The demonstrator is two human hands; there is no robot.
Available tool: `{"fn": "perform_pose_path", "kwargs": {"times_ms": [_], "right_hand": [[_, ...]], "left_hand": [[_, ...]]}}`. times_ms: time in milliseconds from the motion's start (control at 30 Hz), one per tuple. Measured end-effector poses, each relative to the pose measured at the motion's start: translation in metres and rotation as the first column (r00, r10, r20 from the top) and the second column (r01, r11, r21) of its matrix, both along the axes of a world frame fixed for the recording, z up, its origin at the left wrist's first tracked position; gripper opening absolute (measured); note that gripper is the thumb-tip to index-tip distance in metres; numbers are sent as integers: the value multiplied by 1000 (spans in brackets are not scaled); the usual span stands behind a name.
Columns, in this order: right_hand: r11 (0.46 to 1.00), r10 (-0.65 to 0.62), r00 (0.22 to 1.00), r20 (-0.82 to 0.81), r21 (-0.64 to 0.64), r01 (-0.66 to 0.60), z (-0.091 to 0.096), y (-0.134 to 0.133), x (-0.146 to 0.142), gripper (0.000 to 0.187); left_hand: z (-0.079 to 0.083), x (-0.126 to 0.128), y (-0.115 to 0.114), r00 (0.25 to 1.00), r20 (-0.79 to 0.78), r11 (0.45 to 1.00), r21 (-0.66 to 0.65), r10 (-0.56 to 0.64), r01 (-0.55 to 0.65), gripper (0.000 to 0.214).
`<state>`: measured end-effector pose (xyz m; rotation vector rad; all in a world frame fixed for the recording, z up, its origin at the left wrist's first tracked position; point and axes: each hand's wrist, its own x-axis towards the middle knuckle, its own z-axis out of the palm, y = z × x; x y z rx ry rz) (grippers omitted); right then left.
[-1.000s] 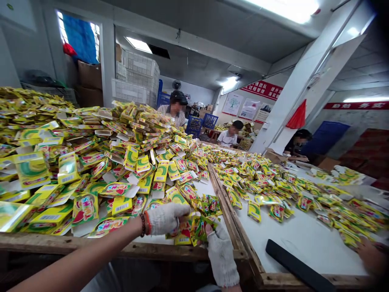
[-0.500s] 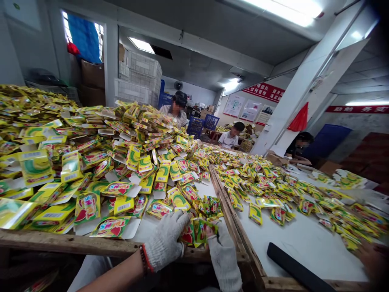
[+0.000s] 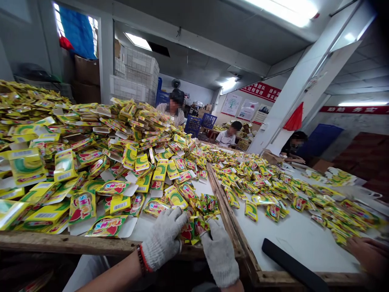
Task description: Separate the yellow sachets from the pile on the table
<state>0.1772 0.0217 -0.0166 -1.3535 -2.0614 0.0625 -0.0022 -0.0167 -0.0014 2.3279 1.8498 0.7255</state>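
Observation:
My left hand (image 3: 165,238), in a white knit glove with a beaded bracelet at the wrist, is closed on a small yellow and green carton (image 3: 187,233) with a red fruit print. Its fingertips are partly hidden. My right hand (image 3: 220,253), gloved with a bare thumb tip showing, is bent over the carton's right side and pinches a small green wrapped packet (image 3: 199,224). Several more shiny green packets (image 3: 209,204) lie just beyond both hands. A flat printed carton (image 3: 107,225) with an open white flap rests left of my left hand.
A large heap of yellow cartons (image 3: 100,156) rises on the left. A wooden strip (image 3: 223,202) divides the white table (image 3: 288,247), where more cartons and a long black bar (image 3: 290,263) lie. A co-worker's hand (image 3: 367,251) is at right; several people sit behind.
My right hand has shifted slightly left and its fingers have come over the packet, which shows less now. My left hand stays at the carton. The whole view has moved slightly.

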Motion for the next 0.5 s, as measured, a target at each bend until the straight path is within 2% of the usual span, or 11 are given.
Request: {"fn": "perform_pose_path", "kwargs": {"times_ms": [67,133,233,333,400,500], "right_hand": [[999,8,1000,-7,-31,-8,1,1,2,26],[994,55,995,-80,-94,-63,5,2,4,30],[941,117,951,-286,-274,-198,15,3,8,24],[891,52,920,-387,-398,-218,24,3,7,21],[841,43,917,-397,-481,-248,27,1,4,24],[692,107,878,-467,-599,-403,30,-6,1,20]], "left_hand": [[-1,3,2,999,11,999,-3,-53,53,72],[-3,3,3,997,14,997,-7,-76,76,73],[-2,-1,4,998,-8,998,-4,-67,67,76],[2,-3,3,997,-21,998,0,-70,70,78],[6,-1,1,995,-27,996,-5,-94,93,75],[11,2,-2,990,-35,991,-3,-135,135,67]]}}
